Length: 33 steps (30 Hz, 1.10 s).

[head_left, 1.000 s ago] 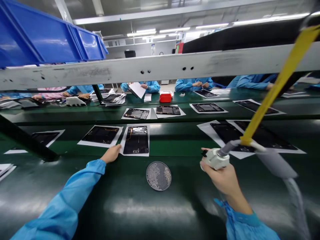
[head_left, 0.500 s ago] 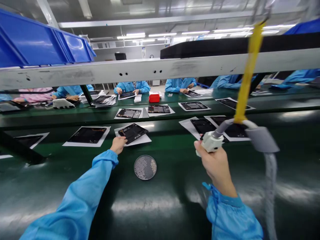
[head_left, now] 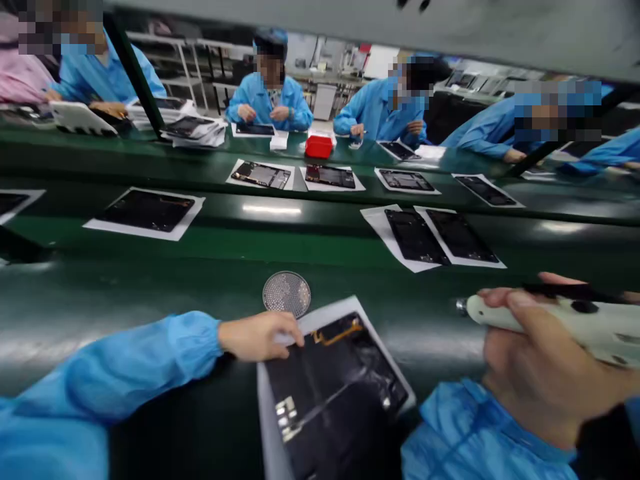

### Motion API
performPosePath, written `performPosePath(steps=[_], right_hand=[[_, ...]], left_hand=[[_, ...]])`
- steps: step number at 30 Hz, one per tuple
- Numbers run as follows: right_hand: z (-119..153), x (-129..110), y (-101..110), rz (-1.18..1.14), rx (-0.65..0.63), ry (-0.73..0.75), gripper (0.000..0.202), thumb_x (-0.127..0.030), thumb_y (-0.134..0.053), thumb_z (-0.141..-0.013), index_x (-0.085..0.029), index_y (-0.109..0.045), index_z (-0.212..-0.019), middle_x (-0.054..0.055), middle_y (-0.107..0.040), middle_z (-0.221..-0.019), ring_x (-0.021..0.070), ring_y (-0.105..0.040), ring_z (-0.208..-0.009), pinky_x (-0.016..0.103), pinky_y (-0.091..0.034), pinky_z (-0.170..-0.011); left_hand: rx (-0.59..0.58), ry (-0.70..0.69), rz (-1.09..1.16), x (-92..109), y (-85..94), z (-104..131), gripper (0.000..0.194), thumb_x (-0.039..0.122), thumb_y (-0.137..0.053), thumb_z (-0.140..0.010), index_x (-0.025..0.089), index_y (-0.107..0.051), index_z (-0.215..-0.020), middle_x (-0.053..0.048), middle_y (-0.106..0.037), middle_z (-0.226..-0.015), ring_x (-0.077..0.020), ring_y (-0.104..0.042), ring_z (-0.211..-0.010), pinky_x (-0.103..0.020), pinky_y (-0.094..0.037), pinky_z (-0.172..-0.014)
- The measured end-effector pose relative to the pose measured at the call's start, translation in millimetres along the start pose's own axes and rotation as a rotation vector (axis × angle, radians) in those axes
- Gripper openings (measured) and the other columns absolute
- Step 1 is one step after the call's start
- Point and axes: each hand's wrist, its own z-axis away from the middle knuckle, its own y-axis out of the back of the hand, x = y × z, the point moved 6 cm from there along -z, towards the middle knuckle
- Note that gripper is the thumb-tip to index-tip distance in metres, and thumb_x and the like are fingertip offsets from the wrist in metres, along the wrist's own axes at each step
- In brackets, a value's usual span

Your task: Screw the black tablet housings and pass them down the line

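My left hand (head_left: 267, 335) grips the upper left edge of a black tablet housing (head_left: 335, 393), its fingers over the rim. The housing lies tilted on a white sheet (head_left: 345, 310) right in front of me, showing an orange flex strip and bright metal spots. A round dish of small screws (head_left: 287, 293) sits just beyond that hand. In my right hand (head_left: 545, 360) is a pale electric screwdriver (head_left: 545, 319). Its metal tip points left, above the bench and apart from the housing. The screwdriver's rear end runs out of view.
More tablet housings lie on white sheets: one at left (head_left: 145, 212), a pair at right (head_left: 417, 235), and several on the far strip (head_left: 327, 177). A red box (head_left: 319, 145) stands beyond. Co-workers in blue sleeves sit opposite. A pale beam (head_left: 350, 27) crosses above; a dark post (head_left: 133, 73) rises left.
My left hand has brought a tablet housing with its sheet from the middle row toward me. My right hand now holds the screwdriver level, with the yellow strap out of view. The view tilts lower.
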Motion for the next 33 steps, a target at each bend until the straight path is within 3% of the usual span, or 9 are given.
performPosePath(steps=[2, 4, 6, 11, 16, 20, 24, 28, 33], right_hand=[[8.6, 3.5, -14.5, 0.023, -0.043, 0.046, 0.029, -0.006, -0.074, -0.072, -0.029, -0.071, -0.089, -0.005, -0.065, -0.074, 0.0149, -0.057, -0.06, 0.042, -0.056, -0.076], [19.9, 13.0, -33.9, 0.025, -0.153, 0.014, 0.022, -0.011, -0.072, -0.072, -0.024, -0.071, -0.09, -0.006, -0.06, -0.06, 0.0153, -0.057, -0.057, 0.045, -0.057, -0.078], [34.5, 26.1, -55.0, -0.002, -0.285, -0.061, 0.021, -0.015, -0.074, -0.073, -0.022, -0.069, -0.092, -0.006, -0.06, -0.058, 0.0151, -0.057, -0.055, 0.047, -0.057, -0.078], [83.7, 63.4, -104.4, -0.048, -0.554, -0.272, 0.017, -0.02, -0.073, -0.078, -0.023, -0.066, -0.093, -0.005, -0.062, -0.06, 0.0147, -0.061, -0.056, 0.041, -0.056, -0.072], [130.9, 101.1, -132.7, -0.022, -0.723, -0.453, 0.017, -0.02, -0.07, -0.083, -0.024, -0.063, -0.098, -0.005, -0.062, -0.064, 0.0151, -0.063, -0.062, 0.034, -0.051, -0.063], [146.9, 116.4, -137.6, 0.021, -0.77, -0.492, 0.016, -0.018, -0.067, -0.085, -0.023, -0.062, -0.1, -0.005, -0.061, -0.066, 0.0149, -0.062, -0.062, 0.033, -0.05, -0.061], [149.2, 115.1, -141.3, -0.042, -0.766, -0.493, 0.019, -0.013, -0.065, -0.084, -0.024, -0.066, -0.099, -0.005, -0.062, -0.064, 0.0138, -0.059, -0.06, 0.031, -0.048, -0.058], [150.4, 113.2, -144.0, -0.03, -0.779, -0.512, 0.02, -0.011, -0.064, -0.083, -0.024, -0.067, -0.098, -0.004, -0.063, -0.063, 0.0148, -0.059, -0.06, 0.032, -0.048, -0.058], [149.6, 112.9, -142.7, -0.011, -0.773, -0.51, 0.02, -0.012, -0.064, -0.083, -0.023, -0.066, -0.098, -0.004, -0.061, -0.061, 0.0156, -0.059, -0.06, 0.034, -0.05, -0.061]], left_hand=[[-0.143, -0.07, -0.141, -8.2, 0.4, 34.8, 0.051, 0.002, -0.067, -0.074, 0.026, -0.069, -0.118, -0.002, -0.066, -0.115, -0.0176, -0.066, -0.101, -0.024, -0.051, -0.084], [-0.16, -0.11, -0.359, -22.1, 0.6, 59.6, 0.059, 0.001, -0.059, -0.078, 0.026, -0.06, -0.131, -0.005, -0.061, -0.127, -0.0157, -0.068, -0.095, -0.022, -0.052, -0.075], [-0.03, -0.125, -0.608, -34.0, -1.3, 72.9, 0.049, 0.003, -0.053, -0.081, 0.022, -0.06, -0.126, -0.01, -0.057, -0.132, -0.0164, -0.068, -0.088, -0.025, -0.052, -0.071], [0.333, -0.284, -1.046, -29.6, -23.1, 77.1, 0.015, 0.006, -0.054, -0.086, 0.012, -0.067, -0.092, -0.02, -0.06, -0.122, -0.0338, -0.056, -0.113, -0.046, -0.045, -0.095], [0.32, -0.403, -1.048, -31.0, -39.0, 60.8, 0.011, 0.007, -0.058, -0.087, 0.012, -0.063, -0.079, -0.008, -0.057, -0.081, -0.0231, -0.05, -0.075, -0.036, -0.043, -0.069], [0.413, -0.403, -0.97, -37.9, -39.1, 52.8, 0.014, 0.004, -0.053, -0.088, 0.01, -0.064, -0.084, -0.011, -0.058, -0.086, -0.0239, -0.048, -0.076, -0.037, -0.044, -0.068], [0.496, -0.381, -0.861, -40.7, -38.0, 52.6, 0.018, 0.003, -0.048, -0.09, 0.006, -0.066, -0.091, -0.018, -0.061, -0.104, -0.0291, -0.052, -0.095, -0.041, -0.048, -0.082], [0.482, -0.362, -0.79, -41.8, -39.2, 52.4, 0.021, 0.004, -0.05, -0.084, 0.005, -0.067, -0.096, -0.019, -0.06, -0.114, -0.0326, -0.05, -0.107, -0.044, -0.048, -0.092], [0.466, -0.334, -0.798, -42.5, -40.6, 50.2, 0.02, 0.005, -0.052, -0.08, 0.007, -0.067, -0.094, -0.019, -0.061, -0.111, -0.0306, -0.052, -0.098, -0.042, -0.049, -0.083]])
